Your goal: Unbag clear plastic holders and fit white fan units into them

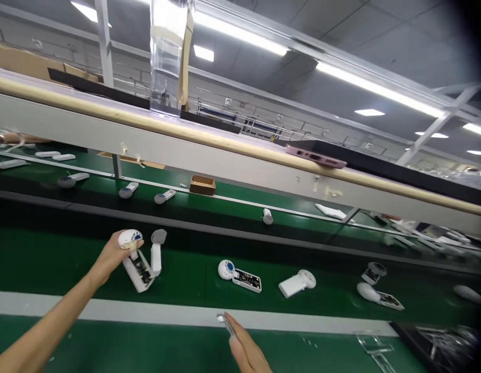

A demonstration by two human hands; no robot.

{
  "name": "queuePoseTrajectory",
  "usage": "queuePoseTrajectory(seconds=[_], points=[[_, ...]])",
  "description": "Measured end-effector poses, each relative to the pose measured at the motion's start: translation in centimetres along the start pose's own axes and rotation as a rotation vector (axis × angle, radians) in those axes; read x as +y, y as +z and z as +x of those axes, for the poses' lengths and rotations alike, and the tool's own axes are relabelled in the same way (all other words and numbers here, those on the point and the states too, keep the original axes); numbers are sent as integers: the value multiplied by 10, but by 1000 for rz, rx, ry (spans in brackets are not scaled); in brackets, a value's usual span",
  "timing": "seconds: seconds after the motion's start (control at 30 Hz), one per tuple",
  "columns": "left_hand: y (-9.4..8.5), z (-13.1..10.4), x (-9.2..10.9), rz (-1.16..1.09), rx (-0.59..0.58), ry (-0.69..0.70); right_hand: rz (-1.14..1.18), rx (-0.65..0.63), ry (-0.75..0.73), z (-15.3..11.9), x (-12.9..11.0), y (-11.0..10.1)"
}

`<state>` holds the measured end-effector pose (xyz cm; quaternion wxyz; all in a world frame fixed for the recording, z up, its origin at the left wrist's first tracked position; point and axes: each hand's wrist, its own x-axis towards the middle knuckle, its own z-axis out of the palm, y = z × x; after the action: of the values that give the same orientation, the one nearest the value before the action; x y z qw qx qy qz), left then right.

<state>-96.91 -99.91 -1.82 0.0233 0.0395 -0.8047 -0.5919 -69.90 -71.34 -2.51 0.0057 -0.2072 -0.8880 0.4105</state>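
My left hand (111, 255) grips a white handheld device (138, 272) by its round head. The device's handle is open and a dark circuit board shows inside. Right beside it stands another white device with a grey head (156, 254); I cannot tell whether the two touch. My right hand (246, 344), low in the middle, pinches a thin shiny piece (226, 324) whose kind is unclear. Ahead of that hand lies an open white device (240, 276) with its circuit board facing up. To its right is a white device (297, 283) turned over.
More devices (380, 296) lie to the right. A black tray (414, 344) with clear frames stands at the lower right. Several devices (165, 196) and a small cardboard box (202, 185) are farther back. A shelf (232, 155) crosses above, carrying a pink phone (316, 156).
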Motion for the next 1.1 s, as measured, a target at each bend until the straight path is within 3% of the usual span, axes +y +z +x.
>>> queuePoseTrajectory(seconds=[0.1,0.2,0.27,0.37,0.53,0.63,0.73,0.83,0.9,0.97,1.1], points=[[19,-71,40,-300,-22,-87,7,-36,-98,-2,-42,1],[47,-133,68,-399,-85,-125,-108,-78,-327,-2,-70,-1],[63,-165,82,-376,-147,-105,-175,-9,-419,-4,-75,-3],[80,-198,97,-337,-225,-61,-204,68,-430,-15,-69,-1],[98,-222,115,-379,-183,-65,-194,138,-413,-32,-44,-4],[109,-232,119,-415,-153,-69,-131,26,-394,-35,-25,-16],[123,-247,111,-537,-205,-90,-104,-7,-408,-36,-8,-31],[138,-262,92,-676,-340,-274,-159,68,-523,-36,1,-44],[144,-269,81,-686,-348,-397,-137,63,-573,-34,2,-48],[149,-274,77,-656,-266,-412,42,77,-464,-26,2,-46],[151,-283,83,-534,-90,-254,380,151,-72,-2,0,-26]])
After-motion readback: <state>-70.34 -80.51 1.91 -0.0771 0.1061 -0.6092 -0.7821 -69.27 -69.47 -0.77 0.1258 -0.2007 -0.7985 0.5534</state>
